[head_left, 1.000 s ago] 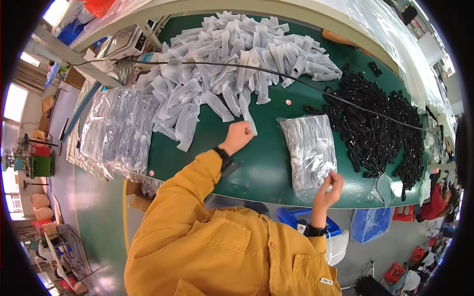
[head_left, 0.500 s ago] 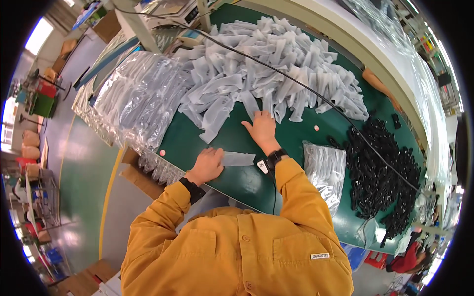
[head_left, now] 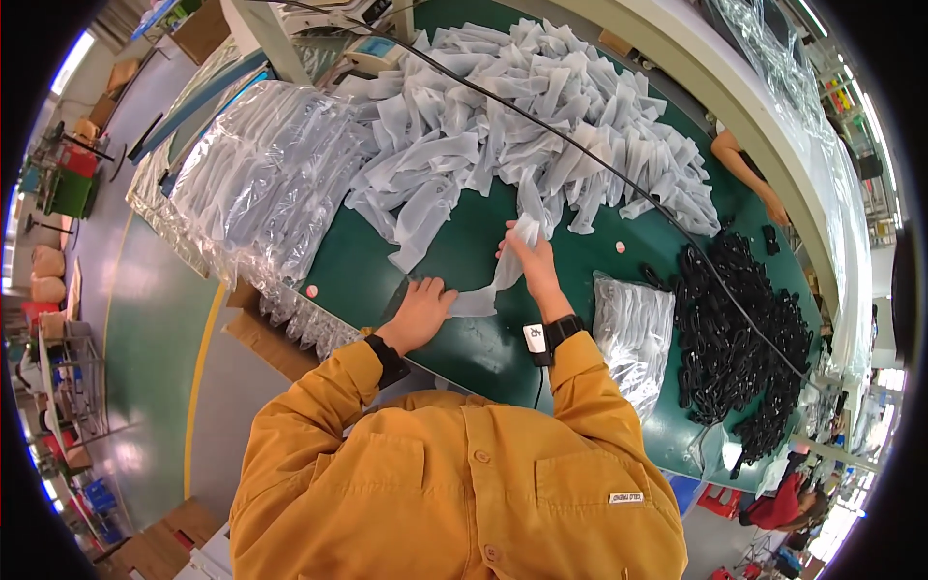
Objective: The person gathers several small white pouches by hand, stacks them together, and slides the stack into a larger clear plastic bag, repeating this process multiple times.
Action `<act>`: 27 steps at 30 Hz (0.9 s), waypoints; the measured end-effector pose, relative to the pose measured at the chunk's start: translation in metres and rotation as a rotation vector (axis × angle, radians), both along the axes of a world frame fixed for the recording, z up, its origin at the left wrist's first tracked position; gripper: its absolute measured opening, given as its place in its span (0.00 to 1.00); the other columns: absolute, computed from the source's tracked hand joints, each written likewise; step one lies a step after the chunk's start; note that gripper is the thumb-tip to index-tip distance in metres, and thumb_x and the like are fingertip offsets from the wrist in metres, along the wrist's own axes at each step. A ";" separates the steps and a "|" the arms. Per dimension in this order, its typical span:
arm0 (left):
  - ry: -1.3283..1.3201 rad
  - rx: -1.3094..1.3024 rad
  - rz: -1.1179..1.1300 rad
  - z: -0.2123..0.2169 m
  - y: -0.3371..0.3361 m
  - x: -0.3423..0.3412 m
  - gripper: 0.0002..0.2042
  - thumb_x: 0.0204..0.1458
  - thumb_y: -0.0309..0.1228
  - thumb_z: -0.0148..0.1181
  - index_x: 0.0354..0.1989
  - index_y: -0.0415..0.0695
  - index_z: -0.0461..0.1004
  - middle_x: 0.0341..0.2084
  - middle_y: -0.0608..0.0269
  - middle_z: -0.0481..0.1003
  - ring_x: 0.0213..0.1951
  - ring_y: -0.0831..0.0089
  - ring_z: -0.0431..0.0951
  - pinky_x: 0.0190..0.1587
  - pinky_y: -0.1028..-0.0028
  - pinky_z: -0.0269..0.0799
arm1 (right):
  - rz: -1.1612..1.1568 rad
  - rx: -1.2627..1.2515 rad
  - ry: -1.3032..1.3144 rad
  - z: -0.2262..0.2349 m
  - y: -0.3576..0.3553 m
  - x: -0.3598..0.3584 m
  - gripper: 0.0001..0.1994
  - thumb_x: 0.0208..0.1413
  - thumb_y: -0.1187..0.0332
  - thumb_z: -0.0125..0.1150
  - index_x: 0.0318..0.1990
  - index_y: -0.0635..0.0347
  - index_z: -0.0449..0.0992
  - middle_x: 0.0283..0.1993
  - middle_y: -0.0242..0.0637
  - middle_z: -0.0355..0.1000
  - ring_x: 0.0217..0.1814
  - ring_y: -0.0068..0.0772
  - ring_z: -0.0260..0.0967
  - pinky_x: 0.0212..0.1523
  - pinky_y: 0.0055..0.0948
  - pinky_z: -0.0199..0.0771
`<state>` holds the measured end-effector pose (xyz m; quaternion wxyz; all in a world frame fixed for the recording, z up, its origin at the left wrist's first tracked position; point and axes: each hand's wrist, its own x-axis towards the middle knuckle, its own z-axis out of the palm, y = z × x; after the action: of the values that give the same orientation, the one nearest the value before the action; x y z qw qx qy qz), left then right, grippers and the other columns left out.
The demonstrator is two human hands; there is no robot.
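On the green table (head_left: 358, 280), my left hand (head_left: 418, 314) has its fingers bent over one end of a flat frosted plastic sleeve (head_left: 474, 304), holding it against the surface. My right hand (head_left: 534, 263) is closed on another frosted sleeve (head_left: 508, 269), pinched between thumb and fingers. This second sleeve hangs down toward the first one's right end; whether they touch I cannot tell. Beyond my hands lies a large loose heap of frosted sleeves (head_left: 580, 126), its near edge just above my right hand.
Clear-wrapped packs (head_left: 271, 164) are stacked at the left, above an open carton (head_left: 275, 338). Right of my right arm lies a smaller wrapped pack (head_left: 633, 324), then a pile of black cables (head_left: 739, 338). A black cord (head_left: 599, 174) crosses overhead. Another person's arm (head_left: 749, 174) reaches in at far right.
My right hand has closed on a sleeve from the heap's near edge and drawn it back toward me. My left hand has shifted slightly right, still on its sleeve.
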<state>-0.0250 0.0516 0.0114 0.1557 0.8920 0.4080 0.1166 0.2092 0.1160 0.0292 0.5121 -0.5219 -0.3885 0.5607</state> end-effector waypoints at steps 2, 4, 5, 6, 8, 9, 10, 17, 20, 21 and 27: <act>0.005 -0.136 0.002 0.006 0.002 0.001 0.21 0.44 0.29 0.66 0.47 0.42 0.69 0.41 0.52 0.66 0.46 0.53 0.69 0.48 0.58 0.66 | 0.031 -0.022 -0.043 -0.001 0.009 0.010 0.14 0.60 0.63 0.55 0.43 0.67 0.76 0.29 0.33 0.73 0.31 0.24 0.73 0.35 0.30 0.73; -0.045 -0.154 -0.007 0.005 0.000 0.003 0.20 0.44 0.29 0.66 0.46 0.42 0.68 0.40 0.52 0.66 0.45 0.52 0.69 0.48 0.59 0.66 | 0.056 -0.037 -0.060 0.005 0.009 0.008 0.13 0.61 0.64 0.53 0.42 0.67 0.76 0.28 0.34 0.73 0.30 0.24 0.73 0.35 0.30 0.74; -0.098 -0.167 -0.012 0.004 -0.002 0.004 0.19 0.44 0.28 0.66 0.44 0.42 0.68 0.40 0.52 0.66 0.45 0.52 0.69 0.47 0.59 0.67 | 0.104 -0.058 -0.226 0.012 0.007 0.005 0.13 0.61 0.64 0.53 0.43 0.66 0.76 0.28 0.34 0.73 0.29 0.25 0.73 0.35 0.31 0.74; -0.153 -0.180 -0.019 0.003 -0.003 0.006 0.18 0.44 0.27 0.65 0.43 0.41 0.68 0.39 0.52 0.66 0.45 0.52 0.69 0.47 0.60 0.67 | 0.151 -0.079 -0.395 0.022 0.006 0.002 0.13 0.61 0.64 0.53 0.43 0.65 0.77 0.28 0.35 0.74 0.28 0.27 0.73 0.35 0.31 0.74; -0.142 -0.225 -0.002 0.000 -0.007 0.009 0.17 0.44 0.27 0.65 0.42 0.41 0.68 0.39 0.52 0.66 0.45 0.52 0.69 0.47 0.60 0.67 | 0.208 -0.101 -0.561 0.017 0.004 -0.005 0.13 0.62 0.64 0.53 0.43 0.64 0.77 0.27 0.36 0.74 0.27 0.28 0.73 0.35 0.31 0.74; -0.135 -0.266 -0.001 -0.001 -0.007 0.014 0.17 0.44 0.26 0.64 0.42 0.41 0.67 0.38 0.52 0.66 0.45 0.52 0.69 0.48 0.60 0.67 | 0.291 -0.031 -0.734 0.002 0.003 -0.009 0.13 0.59 0.63 0.56 0.43 0.62 0.77 0.29 0.38 0.74 0.28 0.32 0.74 0.35 0.32 0.74; -0.128 -0.308 0.000 -0.002 -0.008 0.017 0.17 0.43 0.26 0.64 0.41 0.40 0.67 0.38 0.52 0.66 0.44 0.51 0.69 0.48 0.61 0.67 | 0.375 0.040 -0.905 -0.013 0.002 -0.013 0.13 0.57 0.62 0.59 0.43 0.61 0.78 0.31 0.40 0.75 0.30 0.36 0.74 0.35 0.32 0.74; -0.167 -0.163 -0.130 -0.016 -0.025 -0.002 0.15 0.43 0.25 0.62 0.40 0.39 0.67 0.40 0.51 0.67 0.46 0.51 0.68 0.51 0.60 0.66 | 0.450 0.369 -0.874 -0.008 -0.023 -0.026 0.18 0.49 0.59 0.66 0.44 0.60 0.75 0.46 0.46 0.72 0.47 0.47 0.71 0.43 0.40 0.71; -0.208 -0.104 -0.159 -0.014 -0.025 0.000 0.13 0.44 0.24 0.60 0.39 0.39 0.68 0.41 0.50 0.67 0.48 0.50 0.68 0.54 0.59 0.65 | 0.440 0.304 -1.167 -0.002 -0.034 -0.002 0.19 0.47 0.60 0.68 0.45 0.60 0.74 0.49 0.46 0.69 0.52 0.49 0.67 0.47 0.43 0.69; -0.255 -0.028 -0.175 -0.012 -0.024 0.004 0.12 0.44 0.24 0.58 0.38 0.39 0.68 0.42 0.50 0.67 0.49 0.50 0.68 0.56 0.59 0.64 | 0.491 0.210 -1.173 -0.007 -0.038 0.003 0.20 0.46 0.61 0.68 0.45 0.59 0.73 0.48 0.45 0.69 0.51 0.50 0.67 0.47 0.44 0.69; -0.322 0.227 -0.141 0.012 -0.019 0.020 0.09 0.45 0.24 0.55 0.36 0.39 0.69 0.44 0.50 0.68 0.52 0.50 0.67 0.62 0.55 0.59 | 0.729 0.218 -1.136 -0.024 -0.061 -0.013 0.21 0.42 0.65 0.70 0.46 0.57 0.73 0.42 0.43 0.68 0.47 0.50 0.68 0.46 0.44 0.69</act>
<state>-0.0050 0.0323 0.0230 0.1251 0.8999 0.2988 0.2919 0.1958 0.0549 0.0055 0.0566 -0.5164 -0.8022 0.2941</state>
